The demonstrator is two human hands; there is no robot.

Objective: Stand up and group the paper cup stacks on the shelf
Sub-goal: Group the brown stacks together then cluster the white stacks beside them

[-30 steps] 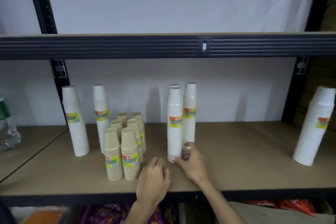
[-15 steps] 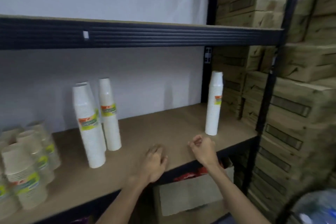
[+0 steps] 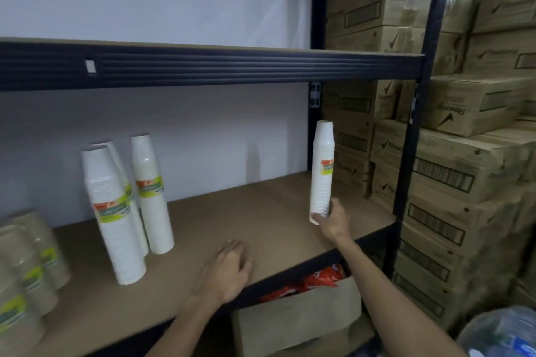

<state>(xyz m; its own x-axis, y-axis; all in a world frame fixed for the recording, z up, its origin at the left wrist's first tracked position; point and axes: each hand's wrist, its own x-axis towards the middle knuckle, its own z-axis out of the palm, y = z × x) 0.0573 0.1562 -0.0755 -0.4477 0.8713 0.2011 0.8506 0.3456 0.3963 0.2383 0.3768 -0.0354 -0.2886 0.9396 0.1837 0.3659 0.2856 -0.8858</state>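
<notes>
- Head view: right hand (image 3: 332,222) is wrapped round the foot of the lone white cup stack (image 3: 322,171), fingers curled on its near side. The stack is upright; I cannot tell whether its base is clear of the shelf board (image 3: 261,206).
- Half a second ago this hand was loosely curled, holding nothing, short of the stack; it has since reached it and closed on it.
- Left hand (image 3: 229,269) lies palm down on the board near the front edge with fingers bent, gripping nothing, much as before (hands well apart).
- Left of the left hand: three tall white stacks (image 3: 113,211) close together, all standing.
- Further left, at the frame edge: short brown cup stacks (image 3: 29,264), blurred.
- Right of the right hand, past the black upright: stacked cardboard boxes (image 3: 464,168).
- Below the hands: an open carton (image 3: 295,316) with red packets (image 3: 319,278).
</notes>
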